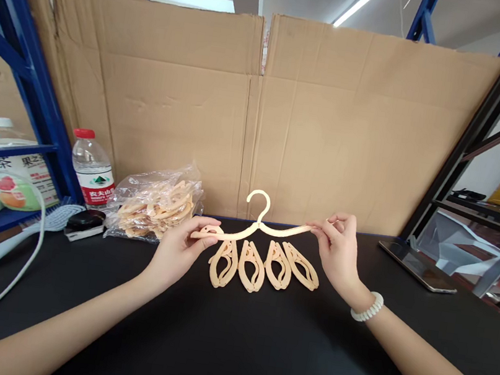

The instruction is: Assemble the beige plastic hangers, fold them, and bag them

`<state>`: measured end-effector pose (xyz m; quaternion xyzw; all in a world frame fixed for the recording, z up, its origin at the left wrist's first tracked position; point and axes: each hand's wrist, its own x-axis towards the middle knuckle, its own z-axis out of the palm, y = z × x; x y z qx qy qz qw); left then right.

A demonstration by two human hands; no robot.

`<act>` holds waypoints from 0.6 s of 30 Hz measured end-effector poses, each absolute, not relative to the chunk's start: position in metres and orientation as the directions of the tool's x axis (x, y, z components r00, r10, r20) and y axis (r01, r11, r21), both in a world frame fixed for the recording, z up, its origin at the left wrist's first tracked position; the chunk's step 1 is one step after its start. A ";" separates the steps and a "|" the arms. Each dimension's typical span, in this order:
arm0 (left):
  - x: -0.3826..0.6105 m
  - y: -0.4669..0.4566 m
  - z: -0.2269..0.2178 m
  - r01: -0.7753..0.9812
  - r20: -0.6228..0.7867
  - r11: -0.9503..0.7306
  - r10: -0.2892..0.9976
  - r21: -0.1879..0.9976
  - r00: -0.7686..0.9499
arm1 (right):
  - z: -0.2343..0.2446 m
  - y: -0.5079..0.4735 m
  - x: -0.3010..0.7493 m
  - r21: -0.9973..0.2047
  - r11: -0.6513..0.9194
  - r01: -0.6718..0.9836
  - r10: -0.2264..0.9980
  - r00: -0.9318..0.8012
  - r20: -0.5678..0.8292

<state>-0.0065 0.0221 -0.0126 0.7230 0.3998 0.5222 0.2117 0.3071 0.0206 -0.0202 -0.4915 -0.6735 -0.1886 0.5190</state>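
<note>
A peach plastic hanger [257,225] with a small hook is held level above the black table [227,341]. My left hand [179,249] pinches its left arm end. My right hand [338,248] pinches the right arm end with fingertips; a white bead bracelet sits on that wrist. Under the hanger, several peach clip pieces [264,266] lie side by side on the table, just beyond my hands.
A clear bag of more peach pieces [156,203] lies back left against the cardboard wall [262,108]. Further left stand a water bottle [92,169], a small black case [84,222], a grey brush [11,243] and a white cable. A phone [416,267] lies at right.
</note>
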 end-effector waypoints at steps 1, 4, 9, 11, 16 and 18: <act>-0.006 0.021 -0.012 0.319 0.573 -0.578 0.811 0.751 0.120 | -0.021 0.021 0.307 -0.265 0.461 0.847 0.476 0.016 0.880; -0.003 0.018 -0.011 0.181 0.512 -0.521 0.854 0.834 0.094 | -0.022 0.022 0.304 -0.235 0.497 0.835 0.448 -0.015 0.894; 0.001 0.013 -0.010 0.072 0.453 -0.456 0.890 0.887 0.057 | -0.020 0.018 0.300 -0.243 0.455 0.857 0.430 0.028 0.902; 0.002 0.012 -0.011 0.055 0.446 -0.448 0.894 0.893 0.043 | -0.020 0.017 0.300 -0.272 0.445 0.853 0.431 0.062 0.900; 0.005 0.011 -0.014 0.046 0.434 -0.437 0.899 0.898 0.061 | -0.023 0.016 0.299 -0.368 0.444 0.817 0.482 0.129 0.867; 0.006 0.009 -0.014 0.039 0.432 -0.435 0.900 0.900 0.058 | -0.024 0.018 0.299 -0.423 0.464 0.778 0.522 0.146 0.840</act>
